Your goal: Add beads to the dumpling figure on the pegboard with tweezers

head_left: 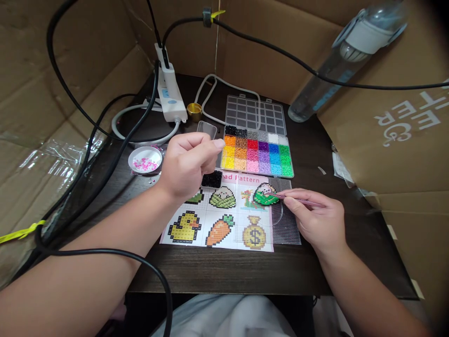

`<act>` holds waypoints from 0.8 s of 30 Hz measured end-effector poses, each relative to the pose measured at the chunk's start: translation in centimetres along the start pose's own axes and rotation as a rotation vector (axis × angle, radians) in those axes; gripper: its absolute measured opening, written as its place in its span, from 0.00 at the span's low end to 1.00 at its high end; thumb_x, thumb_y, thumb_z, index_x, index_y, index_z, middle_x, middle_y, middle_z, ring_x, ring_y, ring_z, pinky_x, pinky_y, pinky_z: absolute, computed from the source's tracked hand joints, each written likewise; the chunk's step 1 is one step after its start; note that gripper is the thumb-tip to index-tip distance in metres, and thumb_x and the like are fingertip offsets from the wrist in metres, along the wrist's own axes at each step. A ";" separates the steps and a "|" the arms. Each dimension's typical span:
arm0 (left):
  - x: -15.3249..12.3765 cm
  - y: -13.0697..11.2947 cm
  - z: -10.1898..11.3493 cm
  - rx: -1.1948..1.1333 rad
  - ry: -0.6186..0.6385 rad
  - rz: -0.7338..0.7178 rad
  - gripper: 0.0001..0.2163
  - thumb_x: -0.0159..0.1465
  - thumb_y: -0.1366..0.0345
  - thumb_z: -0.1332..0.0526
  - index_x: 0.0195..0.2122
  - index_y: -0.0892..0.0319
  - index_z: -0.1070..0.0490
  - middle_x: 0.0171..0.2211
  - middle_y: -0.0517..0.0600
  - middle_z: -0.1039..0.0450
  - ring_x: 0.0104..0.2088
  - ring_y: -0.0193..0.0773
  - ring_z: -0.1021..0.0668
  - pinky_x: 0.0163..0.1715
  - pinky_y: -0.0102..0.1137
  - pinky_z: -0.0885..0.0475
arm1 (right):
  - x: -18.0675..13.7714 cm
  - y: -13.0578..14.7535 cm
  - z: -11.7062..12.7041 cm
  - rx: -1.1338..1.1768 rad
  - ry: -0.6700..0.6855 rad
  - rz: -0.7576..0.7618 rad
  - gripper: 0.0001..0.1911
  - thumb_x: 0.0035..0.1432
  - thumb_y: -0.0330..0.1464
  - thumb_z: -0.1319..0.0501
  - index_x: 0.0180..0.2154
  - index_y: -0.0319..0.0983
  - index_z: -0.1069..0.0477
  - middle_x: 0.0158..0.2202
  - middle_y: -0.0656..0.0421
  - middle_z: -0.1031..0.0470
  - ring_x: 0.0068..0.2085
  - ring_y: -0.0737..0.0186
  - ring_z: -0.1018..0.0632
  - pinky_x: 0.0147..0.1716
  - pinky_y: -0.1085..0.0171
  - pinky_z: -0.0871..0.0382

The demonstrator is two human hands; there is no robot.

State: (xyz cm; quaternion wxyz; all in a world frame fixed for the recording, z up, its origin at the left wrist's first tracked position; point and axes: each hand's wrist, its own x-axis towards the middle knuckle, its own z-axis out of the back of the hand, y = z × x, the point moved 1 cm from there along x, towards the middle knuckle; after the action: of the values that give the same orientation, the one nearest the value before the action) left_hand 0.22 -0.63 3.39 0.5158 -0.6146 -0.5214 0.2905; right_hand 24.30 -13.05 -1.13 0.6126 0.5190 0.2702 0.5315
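My right hand [317,217] pinches a pair of pinkish metal tweezers [308,200]. The tips of the tweezers reach the bead figure [267,194], green with a pale and pink upper part and a black outline. Under this figure lie a clear pegboard [286,227] and the edge of the bead pattern sheet [199,210]. My left hand [189,164] is closed in a fist, raised over the sheet's upper left, thumb towards the right. Whatever it may hold is hidden. Just beside it sits a small box of black beads [212,179].
A compartment case of coloured beads [257,152] lies with its lid back. To the left are a white dish of pink and white beads [145,159] and a power strip [170,89]. A water bottle [336,65] leans at right. Black cables [105,252] cross near my left arm.
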 end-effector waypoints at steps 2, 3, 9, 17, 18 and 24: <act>0.0 0.1 0.1 -0.007 0.008 -0.003 0.22 0.56 0.67 0.36 0.14 0.59 0.51 0.14 0.41 0.55 0.16 0.25 0.48 0.18 0.29 0.52 | 0.0 0.0 0.0 -0.010 0.008 -0.001 0.07 0.57 0.28 0.31 0.34 0.47 0.16 0.36 0.61 0.15 0.39 0.61 0.16 0.42 0.64 0.20; 0.0 0.1 0.1 -0.008 0.010 -0.005 0.22 0.56 0.67 0.36 0.14 0.59 0.51 0.14 0.41 0.55 0.16 0.25 0.48 0.18 0.29 0.52 | 0.0 0.0 0.0 -0.016 0.013 0.000 0.07 0.57 0.28 0.31 0.34 0.47 0.16 0.36 0.61 0.15 0.39 0.61 0.16 0.42 0.64 0.20; 0.0 0.1 0.1 0.038 0.001 -0.010 0.22 0.56 0.67 0.37 0.14 0.59 0.52 0.13 0.42 0.54 0.16 0.25 0.48 0.18 0.29 0.51 | 0.1 0.3 -0.1 -0.012 0.016 0.007 0.08 0.57 0.27 0.31 0.34 0.48 0.16 0.36 0.62 0.15 0.38 0.62 0.15 0.41 0.66 0.20; 0.1 0.1 0.1 -0.001 0.015 -0.010 0.22 0.55 0.66 0.36 0.14 0.59 0.51 0.13 0.41 0.55 0.15 0.25 0.47 0.17 0.29 0.51 | 0.0 0.4 -0.2 -0.054 0.006 -0.006 0.06 0.56 0.28 0.31 0.34 0.46 0.16 0.35 0.60 0.15 0.38 0.60 0.15 0.40 0.64 0.18; 0.1 0.1 0.1 0.009 0.009 -0.008 0.22 0.55 0.66 0.36 0.14 0.59 0.51 0.13 0.41 0.55 0.16 0.25 0.47 0.17 0.29 0.51 | 0.0 0.4 -0.2 -0.056 0.007 -0.009 0.06 0.56 0.28 0.31 0.34 0.46 0.16 0.35 0.60 0.15 0.38 0.59 0.15 0.40 0.63 0.18; -0.1 -0.1 -0.1 0.083 -0.025 0.010 0.21 0.54 0.66 0.37 0.15 0.58 0.52 0.13 0.42 0.53 0.16 0.26 0.47 0.17 0.29 0.49 | 0.0 0.4 -0.3 -0.052 0.006 -0.025 0.04 0.56 0.30 0.31 0.34 0.44 0.16 0.35 0.58 0.15 0.38 0.57 0.15 0.41 0.61 0.18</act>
State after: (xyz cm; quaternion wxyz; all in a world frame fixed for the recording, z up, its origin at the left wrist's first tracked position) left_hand 0.23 -0.75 3.48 0.5328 -0.5916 -0.5122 0.3221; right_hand 23.93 -12.97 -0.89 0.6315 0.4979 0.2648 0.5322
